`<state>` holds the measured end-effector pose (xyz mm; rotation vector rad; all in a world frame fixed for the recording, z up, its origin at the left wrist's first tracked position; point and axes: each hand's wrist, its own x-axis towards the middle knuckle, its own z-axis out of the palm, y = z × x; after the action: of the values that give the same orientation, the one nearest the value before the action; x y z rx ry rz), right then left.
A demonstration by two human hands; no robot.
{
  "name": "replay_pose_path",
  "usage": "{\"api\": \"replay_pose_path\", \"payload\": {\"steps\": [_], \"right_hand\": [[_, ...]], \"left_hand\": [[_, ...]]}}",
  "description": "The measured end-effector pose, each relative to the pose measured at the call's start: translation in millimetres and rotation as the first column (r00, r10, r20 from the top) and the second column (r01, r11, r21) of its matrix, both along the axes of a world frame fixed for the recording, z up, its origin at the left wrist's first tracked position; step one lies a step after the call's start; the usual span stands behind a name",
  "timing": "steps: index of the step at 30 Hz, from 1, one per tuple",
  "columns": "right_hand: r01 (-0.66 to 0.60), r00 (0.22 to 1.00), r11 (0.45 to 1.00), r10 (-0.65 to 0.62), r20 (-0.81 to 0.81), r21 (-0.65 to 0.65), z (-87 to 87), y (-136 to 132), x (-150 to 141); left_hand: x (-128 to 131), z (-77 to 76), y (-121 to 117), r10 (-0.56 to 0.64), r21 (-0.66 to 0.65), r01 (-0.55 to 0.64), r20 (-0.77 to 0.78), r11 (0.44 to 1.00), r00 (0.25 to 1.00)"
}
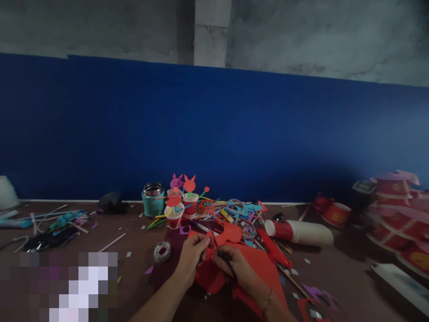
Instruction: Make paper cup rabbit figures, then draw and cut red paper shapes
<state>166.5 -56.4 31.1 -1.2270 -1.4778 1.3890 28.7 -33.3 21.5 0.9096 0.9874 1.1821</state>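
Observation:
My left hand (191,256) is closed, its thumb and fingers pinching red paper (210,278) in front of me. My right hand (237,264) grips dark-handled scissors (216,241), whose blades point up and away, close to the left fingertips. Beneath the right hand and wrist lies a larger sheet of red paper (263,266). Just beyond the hands is a cut red paper shape with a rounded end (232,233). Dark purple paper (164,268) lies under and left of my left forearm.
White paper cups (174,217) with paper animal figures stand beside a turquoise jar (153,201). A tape roll (162,251) sits left of my left hand. Stacked cups (295,232) lie on their side at right, near a red balloon-like object (275,248). Red cup structures (395,219) stand far right.

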Motion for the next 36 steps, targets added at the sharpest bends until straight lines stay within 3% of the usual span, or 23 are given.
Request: {"api": "replay_pose_path", "payload": {"steps": [17, 28, 36], "right_hand": [[0.007, 1.0, 1.0, -0.007, 0.009, -0.004, -0.6, 1.0, 0.2], [-0.027, 0.999, 0.999, 0.027, -0.032, 0.022, -3.2, -0.6, 3.2], [-0.022, 0.999, 0.999, 0.023, 0.041, -0.032, -1.4, 1.3, 2.8]], "left_hand": [[0.5, 4.6, -2.3, 0.029, 0.005, -0.029, 0.024, 1.0, 0.999], [0.2, -4.6, 1.8, -0.015, 0.019, 0.015, 0.004, 1.0, 1.0], [-0.6, -1.1, 0.4, 0.01, 0.011, -0.01, 0.005, 1.0, 1.0]]}}
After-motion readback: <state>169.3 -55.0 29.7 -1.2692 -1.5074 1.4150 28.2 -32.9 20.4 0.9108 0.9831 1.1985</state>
